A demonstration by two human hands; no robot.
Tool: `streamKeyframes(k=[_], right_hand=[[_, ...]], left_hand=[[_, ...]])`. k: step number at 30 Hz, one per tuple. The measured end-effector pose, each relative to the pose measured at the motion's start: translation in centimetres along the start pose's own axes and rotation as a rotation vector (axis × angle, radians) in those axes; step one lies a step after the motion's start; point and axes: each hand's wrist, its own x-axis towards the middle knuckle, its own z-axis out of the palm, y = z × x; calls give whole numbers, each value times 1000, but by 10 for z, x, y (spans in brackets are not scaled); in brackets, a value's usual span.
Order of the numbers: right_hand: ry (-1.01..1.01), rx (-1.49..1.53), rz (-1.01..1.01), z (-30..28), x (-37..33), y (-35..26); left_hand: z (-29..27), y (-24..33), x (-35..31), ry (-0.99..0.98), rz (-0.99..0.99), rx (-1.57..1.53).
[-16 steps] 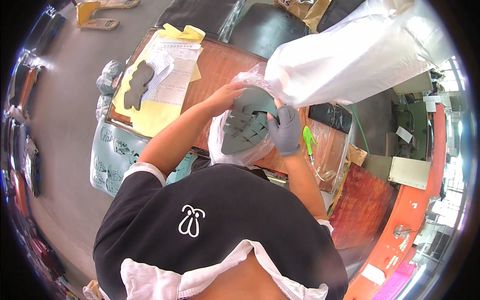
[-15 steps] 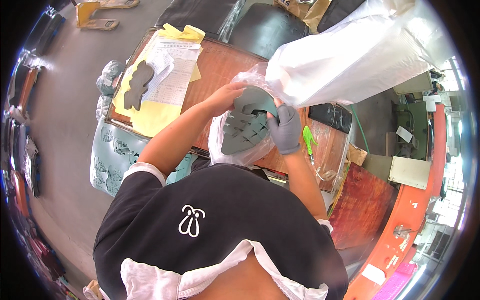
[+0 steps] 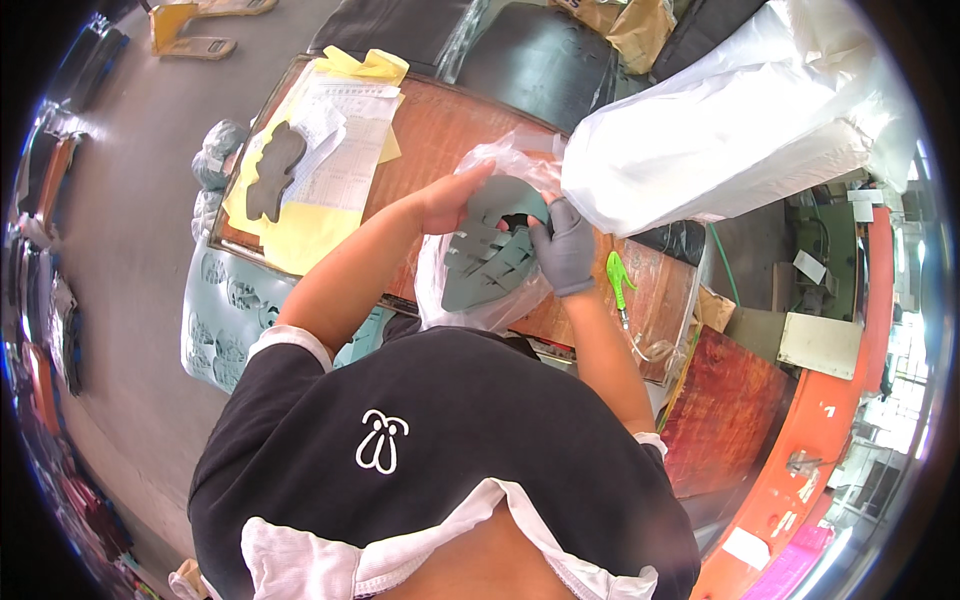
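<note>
A clear plastic bag point(image 3: 430, 285) holds grey-green flat pieces point(image 3: 482, 285) that look like cut foam, with slits and a dark gap near their upper right. My bare left hand point(image 3: 450, 200) grips the bag's upper left rim beside the pieces, its fingers partly hidden behind the plastic. On the right side, my right hand point(image 3: 567, 250), in a grey fingerless glove, is closed on the edge of the pieces and the bag, thumb toward the gap. To the right of that hand lies a bright green-handled tool point(image 3: 618, 280) on the reddish-brown table point(image 3: 435, 125).
A large white plastic sack point(image 3: 710, 140) stands beyond my right hand. Yellow sheets point(image 3: 315, 225), papers point(image 3: 350, 125) and a dark wavy cut-out point(image 3: 277, 172) lie at the table's left. A cut-out foam sheet point(image 3: 215, 320) is at the left edge. Black wrapped bundles point(image 3: 535, 60) sit behind.
My left hand has shifted slightly left and down along the rim, and my right hand a little left. The white sack has shifted right and down in the view.
</note>
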Motion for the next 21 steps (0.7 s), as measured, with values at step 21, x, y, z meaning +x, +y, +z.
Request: streamKeyframes(k=[21], right_hand=[[191, -242, 316, -21, -42, 36]], left_hand=[[70, -71, 15, 247, 662, 1969]])
